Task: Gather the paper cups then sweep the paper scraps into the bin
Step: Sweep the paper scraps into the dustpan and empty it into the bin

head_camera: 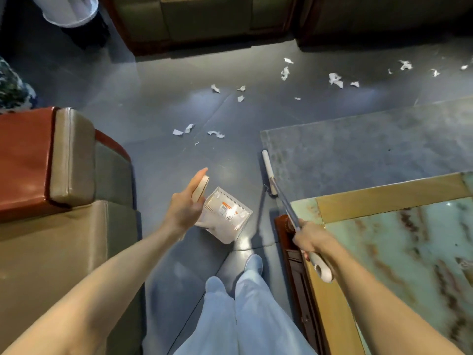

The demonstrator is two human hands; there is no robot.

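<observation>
Gripping the tan handle of the clear, boxy plastic dustpan point(227, 219), your left hand point(183, 210) has its fingers curled round it. Your right hand point(308, 239) is wrapped tight on the thin, shiny metal pole of the broom point(268, 167), just right of the dustpan. Torn white paper scraps point(335, 80) lie on the smooth grey floor point(166, 103) beyond the dustpan, well apart from both hands.
</observation>
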